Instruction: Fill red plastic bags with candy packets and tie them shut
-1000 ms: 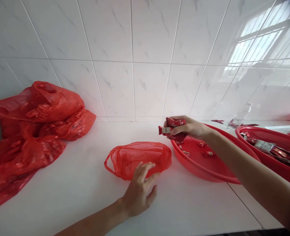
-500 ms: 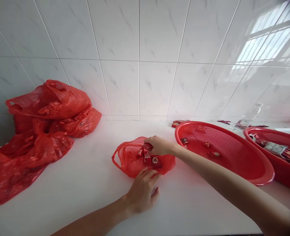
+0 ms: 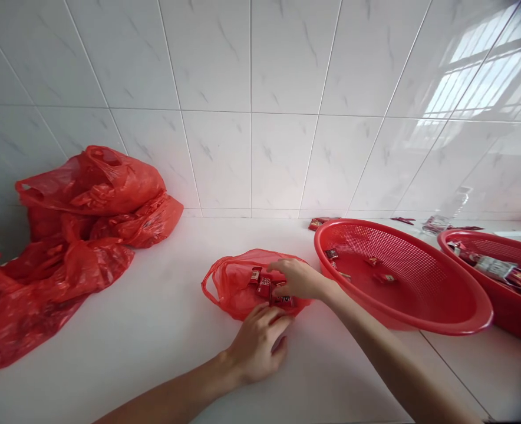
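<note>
A red plastic bag (image 3: 231, 294) lies spread on the white counter, its mouth toward me, with several small red packets (image 3: 264, 286) inside. My left hand (image 3: 258, 341) rests at the bag's near edge, its fingers bent over the rim; whether they pinch the plastic I cannot tell. Over the right part of the bag is my right hand (image 3: 298, 279), its thumb and fingers apart above the packets, nothing held between them. Right of the bag stands a red perforated basket (image 3: 402, 277) with a few small packets in it.
Filled red bags (image 3: 110, 188) are piled at the left against the tiled wall. A second red basket (image 3: 517, 306) holding packets stands at the far right. Behind the baskets are a clear bottle (image 3: 437, 224) and some red packets (image 3: 320, 223).
My right hand has let go of a red packet in the bag, moved slightly right and nearer to me, and its fingers have opened. My left hand has barely moved.
</note>
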Demonstrator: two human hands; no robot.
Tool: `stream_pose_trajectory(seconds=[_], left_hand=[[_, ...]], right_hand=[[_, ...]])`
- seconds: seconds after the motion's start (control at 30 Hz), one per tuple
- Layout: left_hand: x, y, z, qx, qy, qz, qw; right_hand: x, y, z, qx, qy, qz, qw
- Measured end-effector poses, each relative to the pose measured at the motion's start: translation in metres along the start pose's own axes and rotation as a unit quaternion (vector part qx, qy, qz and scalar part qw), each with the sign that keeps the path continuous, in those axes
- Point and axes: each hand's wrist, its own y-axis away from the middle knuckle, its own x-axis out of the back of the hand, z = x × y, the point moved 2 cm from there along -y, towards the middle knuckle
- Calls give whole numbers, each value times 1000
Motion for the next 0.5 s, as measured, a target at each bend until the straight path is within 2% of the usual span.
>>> stream_pose_trajectory(seconds=[0.07,0.13,0.2,0.33,0.5], left_hand=[[-1,0,-1,-1,2,-1,1000],[-2,-1,-2,-7,3,-2,1000],[-2,-3,-4,-17,1,4,1000],[0,-4,-5,-38,6,25,999],[7,-7,-3,-34,26,41,998]], right_hand=[[-6,9,0,-1,56,-29,998],[-12,13,0,-4,88,-32,996],[-17,12,0,4,71,1,997],[-27,2,-3,62,-41,76,994],[-34,-1,-4,108,-57,111,986]])
